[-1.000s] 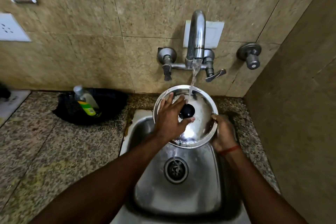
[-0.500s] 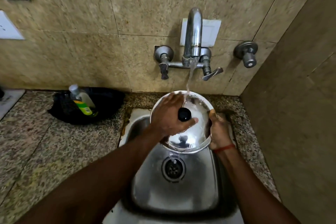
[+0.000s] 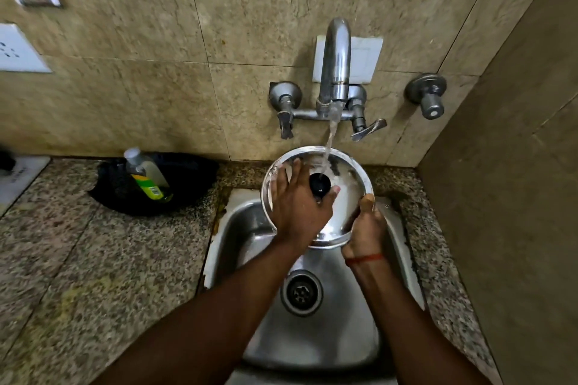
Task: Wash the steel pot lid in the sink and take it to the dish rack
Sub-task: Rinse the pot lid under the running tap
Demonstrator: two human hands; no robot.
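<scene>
The steel pot lid (image 3: 345, 200) is held tilted over the far end of the steel sink (image 3: 344, 337), under the water stream (image 3: 329, 145) from the wall tap (image 3: 335, 66). Its right rim is gripped by the right hand (image 3: 364, 228), thumb over the edge. The left hand (image 3: 297, 209) is laid flat on its face, fingers spread, thumb just beside the black knob (image 3: 319, 183). At far left, a bottle (image 3: 147, 175) of yellow-green liquid leans inside a black container (image 3: 187, 178).
</scene>
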